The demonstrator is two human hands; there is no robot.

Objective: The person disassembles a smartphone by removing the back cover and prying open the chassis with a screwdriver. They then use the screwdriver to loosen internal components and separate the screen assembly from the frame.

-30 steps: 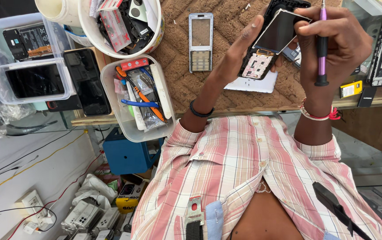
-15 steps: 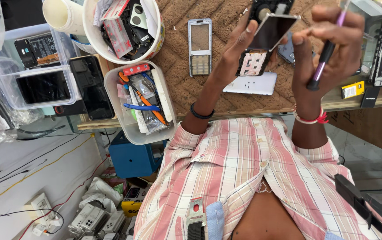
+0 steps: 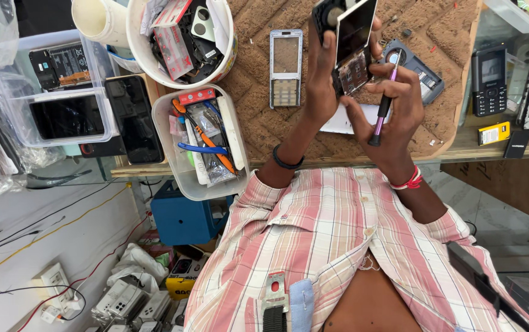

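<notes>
Head view, yellow label (image 3: 493, 132), right shelf

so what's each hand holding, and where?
Left hand grips the opened phone by its left edge. Right hand holds the purple screwdriver mid-shaft, pen-style.

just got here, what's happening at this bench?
A person is working on an opened phone. The left hand holds it up over the woven mat, and the right hand grips a purple screwdriver with its tip at the phone's exposed board. A loose keypad frame lies on the mat beside them.
</notes>
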